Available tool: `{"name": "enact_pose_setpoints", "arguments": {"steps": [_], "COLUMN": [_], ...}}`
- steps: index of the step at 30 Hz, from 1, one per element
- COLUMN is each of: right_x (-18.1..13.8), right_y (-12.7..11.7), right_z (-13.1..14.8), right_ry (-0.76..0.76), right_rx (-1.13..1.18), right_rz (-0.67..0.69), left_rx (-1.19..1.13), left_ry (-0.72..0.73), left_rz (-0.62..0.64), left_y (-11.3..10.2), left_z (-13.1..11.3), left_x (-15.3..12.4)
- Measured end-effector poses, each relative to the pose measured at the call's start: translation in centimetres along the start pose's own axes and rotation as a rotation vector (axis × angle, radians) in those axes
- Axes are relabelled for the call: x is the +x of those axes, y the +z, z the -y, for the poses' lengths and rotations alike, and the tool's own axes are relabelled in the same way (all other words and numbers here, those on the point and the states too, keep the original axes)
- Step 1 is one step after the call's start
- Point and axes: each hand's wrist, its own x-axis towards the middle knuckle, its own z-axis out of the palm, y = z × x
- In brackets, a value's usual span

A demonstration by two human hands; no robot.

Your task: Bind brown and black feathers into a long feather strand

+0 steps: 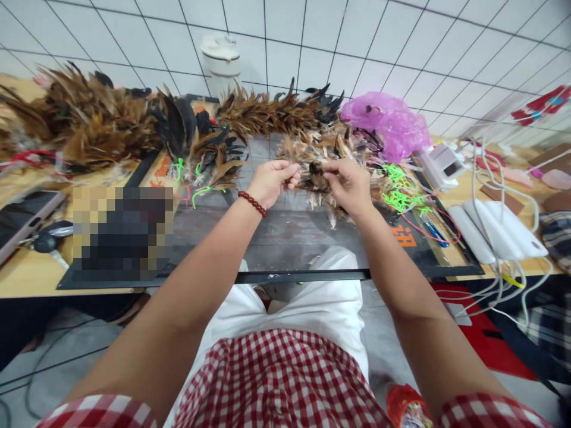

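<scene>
My left hand (273, 181), with a dark red bead bracelet (253, 204) at the wrist, is closed in a pinch. A thin brown feather (289, 150) seems to rise from its fingertips. To its right, my right hand (351, 183) is also pinched, at the front of a loose pile of brown and white feathers (343, 142). What its fingertips hold is too small to make out. Left of my hands lie dark feather bunches (218, 151) with bright green ties (178, 169).
Brown feather heaps (100, 113) and a long feather row (267, 113) line the back. A white lidded container (222, 62) stands by the tiled wall. A purple plastic bag (388, 122), green strings (404, 193), blue pens (436, 233) and cabled white devices (499, 229) lie right. A phone (27, 217) lies left.
</scene>
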Motion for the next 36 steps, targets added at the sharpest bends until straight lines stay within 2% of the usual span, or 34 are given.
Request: {"name": "enact_pose_setpoints", "arguments": {"steps": [3, 6, 8, 14, 16, 22, 27, 36], "right_x": [0.0, 0.0, 0.1, -0.5, -0.6, -0.2, -0.1, -0.5], "right_y": [0.1, 0.1, 0.1, 0.5, 0.7, 0.5, 0.6, 1.4], "right_z": [0.4, 0.6, 0.6, 0.9, 1.0, 0.8, 1.3, 1.4], "right_ry": [-0.013, 0.02, 0.026, -0.024, 0.009, 0.109, 0.078, 0.09], "right_rx": [-0.012, -0.085, -0.127, -0.233, -0.26, -0.142, -0.12, -0.137], "right_rz": [0.026, -0.063, -0.064, 0.232, 0.268, 0.175, 0.213, 0.234], "left_rx": [-0.033, -0.006, 0.031, 0.129, 0.143, 0.163, 0.175, 0.275], "left_ry": [0.001, 0.018, 0.023, 0.004, -0.005, -0.077, -0.152, -0.171], "left_rz": [-0.061, -0.102, -0.112, -0.082, -0.072, -0.036, 0.018, 0.14], "left_y": [-0.1, 0.1, 0.2, 0.7, 0.8, 0.9, 1.1, 0.9], "left_z": [-0.1, 0.1, 0.2, 0.6, 0.6, 0.5, 0.6, 1.1], "left_x": [0.2, 0.2, 0.1, -0.1, -0.2, -0.6, -1.0, -0.6]}}
